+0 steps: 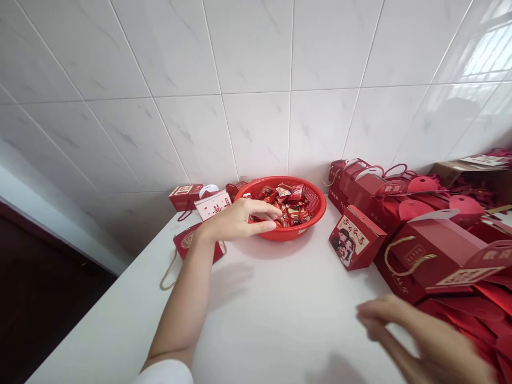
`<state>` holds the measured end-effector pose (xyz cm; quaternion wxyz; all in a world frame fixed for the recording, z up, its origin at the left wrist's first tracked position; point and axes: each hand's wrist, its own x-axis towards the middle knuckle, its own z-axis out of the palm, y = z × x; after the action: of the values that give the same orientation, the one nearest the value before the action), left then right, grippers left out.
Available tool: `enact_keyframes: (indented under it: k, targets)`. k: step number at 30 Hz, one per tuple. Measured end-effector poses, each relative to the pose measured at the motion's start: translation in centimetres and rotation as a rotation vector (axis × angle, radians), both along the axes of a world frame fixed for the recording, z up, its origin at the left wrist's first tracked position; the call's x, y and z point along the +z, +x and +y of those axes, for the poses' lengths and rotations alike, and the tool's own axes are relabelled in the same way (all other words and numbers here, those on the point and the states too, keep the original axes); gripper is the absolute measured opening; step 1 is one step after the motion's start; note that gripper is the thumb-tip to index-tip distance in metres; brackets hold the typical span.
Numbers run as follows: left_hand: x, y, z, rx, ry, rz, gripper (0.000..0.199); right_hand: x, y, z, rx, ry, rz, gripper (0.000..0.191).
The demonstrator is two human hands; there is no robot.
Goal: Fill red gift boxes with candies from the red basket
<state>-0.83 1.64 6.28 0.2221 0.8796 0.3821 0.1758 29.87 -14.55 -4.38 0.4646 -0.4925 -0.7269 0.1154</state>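
From my remote seat I am looking down on a white counter (pixel 280 304) set against a tiled wall (pixel 256 90). The person's left hand (pixel 236 221) is reaching over the near rim of a round red plastic basket (pixel 280 180), and its fingers (pixel 266 209) are half curled, with the tips hanging right at a heap of wrapped sweets (pixel 290 205) in the basket. I cannot tell whether they are gripping a sweet, because the hand's own fingers are blocking my view of the tips. For picking from a loose heap like this, the low, relaxed hand is serving well: the wrist is staying clear of the rim, and the fingertips are working close to the pile.

The right hand (pixel 416 336) is blurred at the lower right, hovering above the counter, partly open and holding nothing that I can see. It is nearest a red gift box with a printed couple picture (pixel 355 237) and a crowd of red gift boxes with rope handles (pixel 432 250). Behind the left wrist, a small red box (pixel 198 244) is lying flat on the counter.
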Motion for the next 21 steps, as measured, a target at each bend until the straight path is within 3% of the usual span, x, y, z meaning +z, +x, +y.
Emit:
enact_keyframes:
  k: [4,7,9,11,14,17,21]
  targets:
    - [3.0,-0.8,2.8,0.076,-0.045,-0.019,0.048,-3.2,-6.3,1.5,0.183,-0.071,0.009,0.018]
    - [5.5,-2.9,4.5,0.197,-0.101,0.102,0.051,-4.6,-7.7,2.9,0.227,-0.122,-0.012,0.023]
    - [5.9,-5.1,4.7,0.274,-0.205,0.284,0.051,-5.1,-7.8,3.7,0.223,-0.175,-0.032,0.023]
    - [4.9,-7.8,4.1,0.379,-0.335,0.467,0.054,-5.2,-7.7,4.5,0.228,-0.238,-0.037,0.021]
    - [1.6,-11.8,2.6,0.668,-0.432,0.588,0.071,-5.2,-7.9,5.3,0.318,-0.305,-0.02,0.018]
    - [-1.8,-14.4,1.1,0.868,-0.49,0.482,0.092,-5.1,-8.3,5.7,0.424,-0.354,0.001,0.019]
    - [-4.5,-15.7,0.4,0.873,-0.591,0.246,0.096,-4.8,-8.7,5.8,0.482,-0.407,0.001,0.017]
